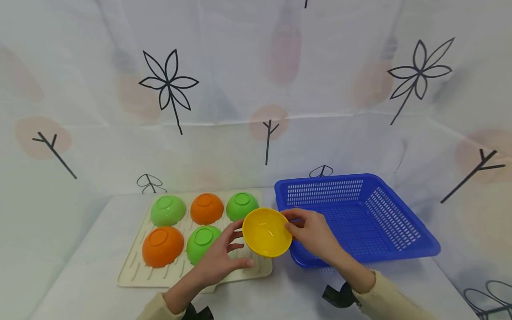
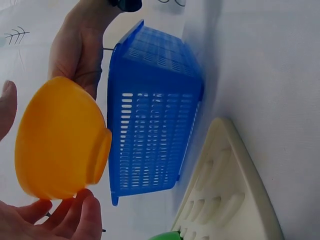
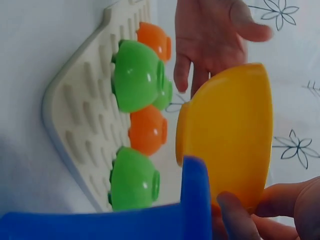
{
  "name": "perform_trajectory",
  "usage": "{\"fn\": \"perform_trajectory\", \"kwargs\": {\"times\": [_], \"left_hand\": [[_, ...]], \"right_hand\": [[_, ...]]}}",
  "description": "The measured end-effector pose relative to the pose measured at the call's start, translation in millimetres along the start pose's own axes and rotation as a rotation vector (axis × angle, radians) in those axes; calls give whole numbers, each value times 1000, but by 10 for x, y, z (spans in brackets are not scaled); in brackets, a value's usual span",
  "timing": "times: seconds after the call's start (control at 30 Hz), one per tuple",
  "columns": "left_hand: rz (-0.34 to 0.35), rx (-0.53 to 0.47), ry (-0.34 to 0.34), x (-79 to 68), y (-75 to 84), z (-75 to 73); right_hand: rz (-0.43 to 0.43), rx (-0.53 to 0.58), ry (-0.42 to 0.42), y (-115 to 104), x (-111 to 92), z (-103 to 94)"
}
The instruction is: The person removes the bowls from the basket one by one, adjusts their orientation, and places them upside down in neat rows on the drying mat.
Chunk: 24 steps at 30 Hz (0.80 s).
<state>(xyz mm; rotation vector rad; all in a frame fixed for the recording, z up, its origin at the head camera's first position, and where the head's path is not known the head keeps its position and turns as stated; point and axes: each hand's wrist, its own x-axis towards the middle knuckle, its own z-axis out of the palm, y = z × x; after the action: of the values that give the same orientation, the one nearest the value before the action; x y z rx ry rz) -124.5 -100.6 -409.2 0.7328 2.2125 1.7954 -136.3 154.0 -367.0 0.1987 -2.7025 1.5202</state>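
Note:
A yellow bowl (image 1: 267,233) is held up between the two hands, its hollow side facing the head camera. My right hand (image 1: 316,233) pinches its right rim between thumb and fingers. On the other side my left hand (image 1: 219,260) has its fingers extended at the bowl's left edge, the thumb apart below. In the left wrist view those fingertips (image 2: 85,200) are at the underside of the yellow bowl (image 2: 60,142). Upside down on a cream drying tray (image 1: 134,266) sit three green bowls (image 1: 168,210) and two orange bowls (image 1: 162,246).
A blue perforated basket (image 1: 360,258) stands to the right of the tray, behind my right forearm, with its floor visible. Both stand on a white-covered table (image 1: 88,266). A patterned white cloth (image 1: 228,89) hangs behind them.

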Motion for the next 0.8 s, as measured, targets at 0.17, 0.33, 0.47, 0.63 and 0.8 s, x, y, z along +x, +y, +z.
{"fn": "perform_trajectory", "kwargs": {"times": [0.17,0.33,0.47,0.63,0.8], "left_hand": [[-47,-25,59,29,-4,12],[-54,-31,81,36,-30,-18],[-41,-2,76,39,-59,-60],[-19,35,47,44,-96,-117],[-4,-1,22,37,-140,-185]], "right_hand": [[-16,29,25,-9,-25,75],[-23,50,41,-8,-68,132],[-40,56,64,-2,-112,170],[-64,80,91,18,-157,210],[-93,183,86,42,-189,233]]}}
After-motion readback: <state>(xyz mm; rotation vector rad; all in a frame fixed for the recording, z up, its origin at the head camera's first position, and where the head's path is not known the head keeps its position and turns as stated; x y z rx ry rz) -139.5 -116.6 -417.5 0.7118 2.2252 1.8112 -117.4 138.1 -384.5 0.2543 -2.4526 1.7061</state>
